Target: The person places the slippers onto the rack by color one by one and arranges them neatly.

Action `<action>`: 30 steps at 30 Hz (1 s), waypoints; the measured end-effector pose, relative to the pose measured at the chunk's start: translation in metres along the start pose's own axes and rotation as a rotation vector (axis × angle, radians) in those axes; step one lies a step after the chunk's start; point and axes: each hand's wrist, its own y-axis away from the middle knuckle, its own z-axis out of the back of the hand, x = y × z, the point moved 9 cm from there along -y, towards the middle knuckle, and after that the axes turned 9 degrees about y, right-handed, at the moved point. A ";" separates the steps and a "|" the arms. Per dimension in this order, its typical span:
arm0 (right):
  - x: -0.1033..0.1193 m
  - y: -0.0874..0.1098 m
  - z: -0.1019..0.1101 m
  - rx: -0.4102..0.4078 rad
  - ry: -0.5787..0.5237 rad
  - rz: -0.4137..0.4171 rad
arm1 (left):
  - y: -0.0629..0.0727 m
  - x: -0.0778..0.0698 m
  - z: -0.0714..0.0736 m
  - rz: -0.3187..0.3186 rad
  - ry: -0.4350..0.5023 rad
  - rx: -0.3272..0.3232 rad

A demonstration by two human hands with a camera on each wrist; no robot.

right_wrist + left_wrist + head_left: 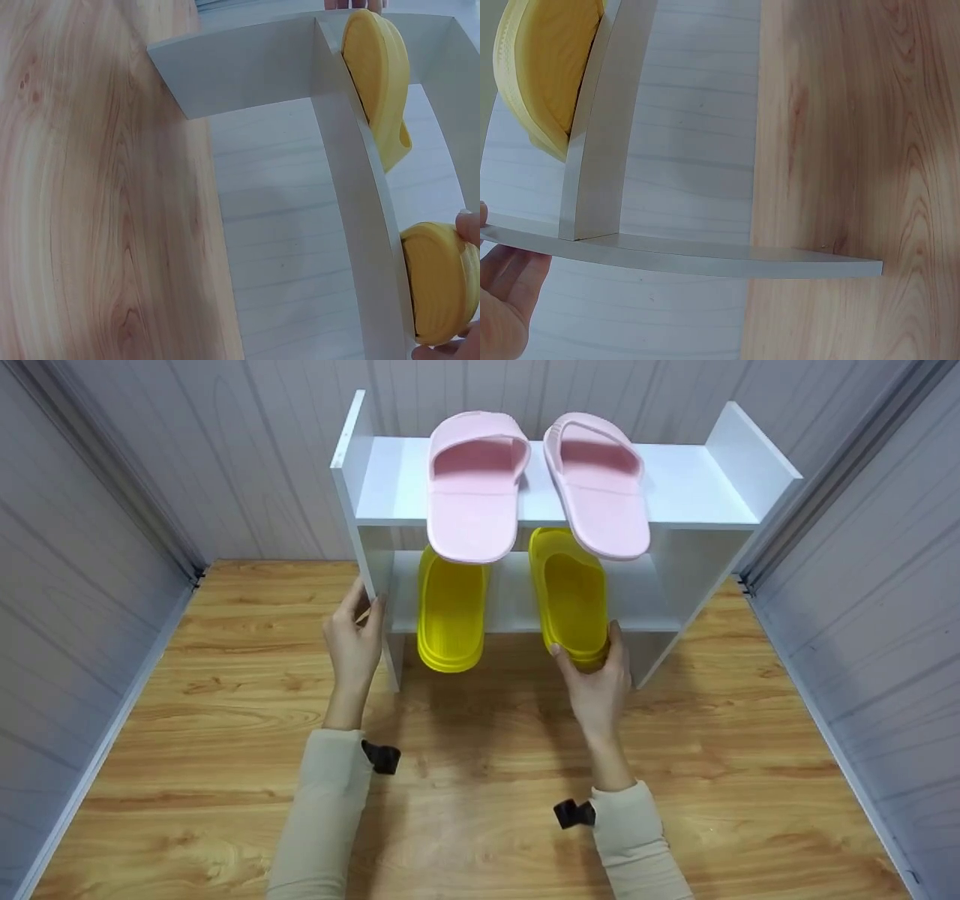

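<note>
A white two-tier shoe rack [675,484] stands against the back wall. My left hand [354,634] grips the front edge of its left side panel, thumb on the inner side and fingers outside, as the left wrist view also shows. With my right hand [600,682] I hold the heel end of the right yellow slipper [574,600] on the lower shelf, thumb on one side and fingers on the other. The left yellow slipper [451,615] lies beside it, its heel jutting past the shelf edge. Pink slippers, a left one [474,521] and a right one [607,517], rest on the top shelf.
Wood-grain floor [480,810] spreads in front of the rack. Pale panelled walls close in at the back [270,457], left [75,585] and right [870,607]. Both slipper pairs overhang the shelf fronts.
</note>
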 end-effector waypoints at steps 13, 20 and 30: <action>0.008 -0.008 0.028 0.010 -0.234 0.125 | -0.001 0.012 0.001 0.012 -0.011 0.007; 0.026 -0.005 0.056 -0.010 -0.219 0.252 | -0.002 0.008 -0.002 -0.015 0.003 0.017; 0.000 -0.010 0.067 0.041 -0.134 0.328 | 0.003 -0.002 -0.005 -0.050 -0.075 0.077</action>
